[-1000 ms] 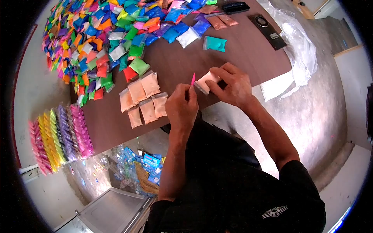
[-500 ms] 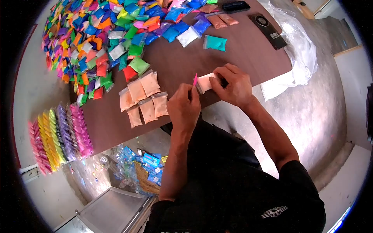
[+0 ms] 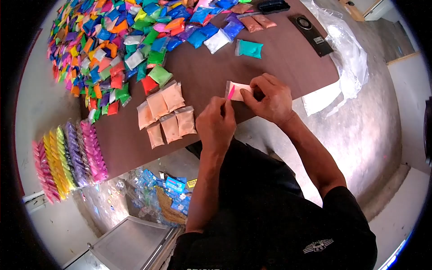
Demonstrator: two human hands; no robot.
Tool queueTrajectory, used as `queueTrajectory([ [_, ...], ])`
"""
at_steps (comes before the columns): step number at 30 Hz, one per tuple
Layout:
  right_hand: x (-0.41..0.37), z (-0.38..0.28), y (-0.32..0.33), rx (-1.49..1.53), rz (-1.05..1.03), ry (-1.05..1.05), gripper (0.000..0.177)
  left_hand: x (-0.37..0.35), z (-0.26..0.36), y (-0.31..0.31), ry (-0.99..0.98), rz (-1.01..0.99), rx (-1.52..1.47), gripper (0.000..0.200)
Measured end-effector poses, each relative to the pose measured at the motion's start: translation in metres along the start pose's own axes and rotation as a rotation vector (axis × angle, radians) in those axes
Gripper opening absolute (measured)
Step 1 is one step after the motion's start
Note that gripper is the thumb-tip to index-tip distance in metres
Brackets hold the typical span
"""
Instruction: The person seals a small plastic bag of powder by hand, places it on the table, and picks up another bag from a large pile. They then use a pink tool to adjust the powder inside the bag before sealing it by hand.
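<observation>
1. Brown table [image 3: 279,67]: long top, running from upper left to right.
2. Heap of coloured powder packets [image 3: 112,40]: many colours, covering the table's far left part.
3. Clear plastic sheet [image 3: 348,58]: hangs crumpled off the table's right end.
4. Bundled packet strips [image 3: 67,157]: pink, yellow and purple rows, lying left of the table.
5. Six peach packets [image 3: 166,114]: laid close together near the table's front edge.
6. Right hand [image 3: 270,96]: fingers closed on the peach packet [image 3: 238,90] and pressing it flat on the table near the front edge.
7. Left hand [image 3: 216,123]: just beside the right, thumb and fingers pinched on the pink sliver [image 3: 231,92].
8. Black device [image 3: 310,29]: flat, at the far right corner.
9. Teal packet [image 3: 249,48]: lying alone beyond the hands.
10. Peach packet: its left end meets the sliver.
11. Pink sliver: its tip rests against the packet's left end.
</observation>
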State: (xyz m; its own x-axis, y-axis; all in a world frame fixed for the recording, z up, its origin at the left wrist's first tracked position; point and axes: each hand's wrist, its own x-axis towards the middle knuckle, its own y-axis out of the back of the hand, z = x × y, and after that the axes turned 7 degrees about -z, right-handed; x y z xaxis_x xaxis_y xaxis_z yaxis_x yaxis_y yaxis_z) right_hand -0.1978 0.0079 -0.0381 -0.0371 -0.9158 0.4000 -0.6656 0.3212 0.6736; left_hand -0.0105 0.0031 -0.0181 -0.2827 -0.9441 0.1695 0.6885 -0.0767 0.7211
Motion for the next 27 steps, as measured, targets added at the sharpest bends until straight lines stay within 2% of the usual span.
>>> queueTrajectory([
  [2,-0.001,0.001,0.002,-0.008,-0.01,-0.009,0.023,0.0,-0.001,-0.002,-0.011,0.061,-0.018,0.011],
  [4,0.002,0.0,0.001,-0.011,0.057,0.067,0.02,-0.001,0.004,0.002,-0.014,0.059,-0.028,0.011],
  [8,0.001,0.0,-0.001,-0.019,0.074,0.064,0.02,-0.008,0.012,-0.002,-0.056,0.052,-0.118,0.01],
  [12,0.003,0.002,0.0,-0.007,0.069,0.073,0.019,-0.01,0.006,-0.009,-0.071,0.029,-0.046,0.01],
  [14,0.002,0.002,0.0,0.011,0.079,0.083,0.019,-0.008,-0.002,-0.007,-0.092,0.083,0.019,0.009],
  [18,0.002,0.0,0.0,-0.027,0.013,0.013,0.021,-0.008,-0.003,-0.001,-0.058,0.06,0.03,0.009],
  [20,0.001,0.001,0.0,-0.033,0.0,0.0,0.021,-0.009,0.005,-0.002,-0.12,0.119,0.028,0.009],
  [24,0.002,0.001,0.0,-0.03,0.008,-0.001,0.021,-0.014,0.005,-0.013,-0.192,0.096,-0.024,0.008],
  [27,0.003,0.004,-0.001,-0.027,0.009,0.011,0.021,-0.013,-0.002,-0.013,-0.224,0.081,0.053,0.007],
])
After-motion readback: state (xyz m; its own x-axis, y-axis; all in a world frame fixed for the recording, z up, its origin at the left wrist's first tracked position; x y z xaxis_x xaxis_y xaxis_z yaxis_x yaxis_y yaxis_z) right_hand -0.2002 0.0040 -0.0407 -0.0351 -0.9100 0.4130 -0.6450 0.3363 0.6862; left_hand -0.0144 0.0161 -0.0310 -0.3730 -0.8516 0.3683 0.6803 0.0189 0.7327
